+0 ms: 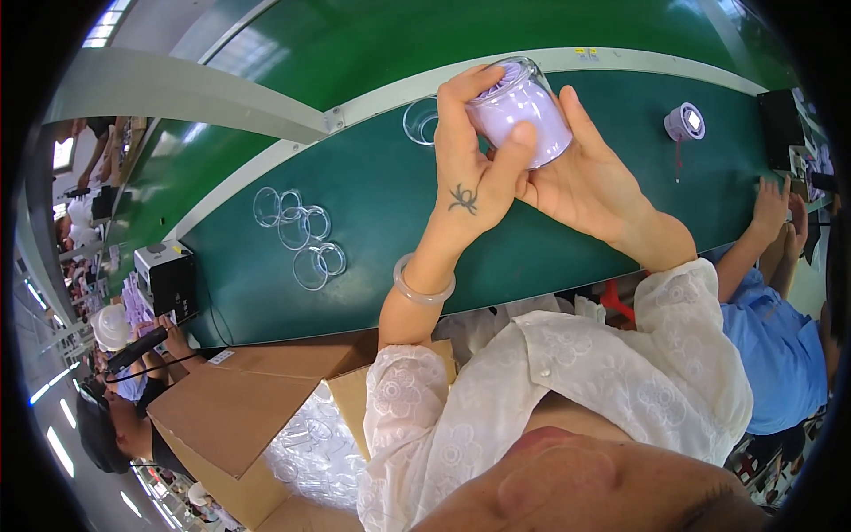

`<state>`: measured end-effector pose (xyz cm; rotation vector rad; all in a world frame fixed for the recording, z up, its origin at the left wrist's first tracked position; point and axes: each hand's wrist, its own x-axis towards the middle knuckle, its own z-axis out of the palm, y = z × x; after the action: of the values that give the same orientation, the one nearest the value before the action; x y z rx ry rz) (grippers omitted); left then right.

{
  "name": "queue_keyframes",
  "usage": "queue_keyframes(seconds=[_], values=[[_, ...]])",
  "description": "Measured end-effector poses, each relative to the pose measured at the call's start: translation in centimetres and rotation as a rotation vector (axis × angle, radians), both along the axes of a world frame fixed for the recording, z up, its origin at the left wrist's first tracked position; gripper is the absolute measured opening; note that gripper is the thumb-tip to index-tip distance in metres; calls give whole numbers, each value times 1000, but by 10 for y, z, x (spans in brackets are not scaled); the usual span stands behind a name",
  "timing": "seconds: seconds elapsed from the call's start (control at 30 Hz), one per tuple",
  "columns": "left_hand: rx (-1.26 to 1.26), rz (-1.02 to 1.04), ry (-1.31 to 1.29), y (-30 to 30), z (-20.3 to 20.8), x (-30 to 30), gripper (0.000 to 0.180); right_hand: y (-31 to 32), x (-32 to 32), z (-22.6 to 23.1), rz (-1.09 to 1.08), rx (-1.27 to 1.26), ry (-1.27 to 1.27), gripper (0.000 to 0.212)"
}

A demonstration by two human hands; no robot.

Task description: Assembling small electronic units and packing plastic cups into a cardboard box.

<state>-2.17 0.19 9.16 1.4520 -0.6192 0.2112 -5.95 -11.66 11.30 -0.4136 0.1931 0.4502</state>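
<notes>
Above the table I hold a lavender cylindrical device (536,115) with a clear, glossy cup-like cover around it and slotted ribs at its top end. My left hand (470,164) is closed round its left side, thumb pressed on the front and fingers at the top. Against its right and lower side rests my right hand (589,191), cradling it; some of that hand's fingers are hidden behind the device. A clear round cup (420,121) stands on the table just left of my left hand. Farther left are several more clear cups (292,229).
On the green table (381,186), a lavender cylinder (685,122) with a thin dark red wire lies at the right. Black-and-white boxes (167,277) stand at the left end. Below is an open cardboard box (239,399) with clear wrapped pieces. Co-workers' hands (771,208) are at the right.
</notes>
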Motion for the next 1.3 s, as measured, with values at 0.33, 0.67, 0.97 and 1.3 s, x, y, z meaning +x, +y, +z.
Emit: queue_keyframes(seconds=[0.33,0.67,0.97,1.3], values=[[-17,-11,105,6,7,-1,59,-4,0,-6,165,91,-41,57],[132,90,-132,13,9,11,61,-8,9,-10,-16,-234,-173,51],[275,215,-330,2,-30,18,34,-21,17,-38,-85,-312,-227,49],[538,234,-609,-16,-40,1,58,-110,30,-93,-861,-739,-122,38]])
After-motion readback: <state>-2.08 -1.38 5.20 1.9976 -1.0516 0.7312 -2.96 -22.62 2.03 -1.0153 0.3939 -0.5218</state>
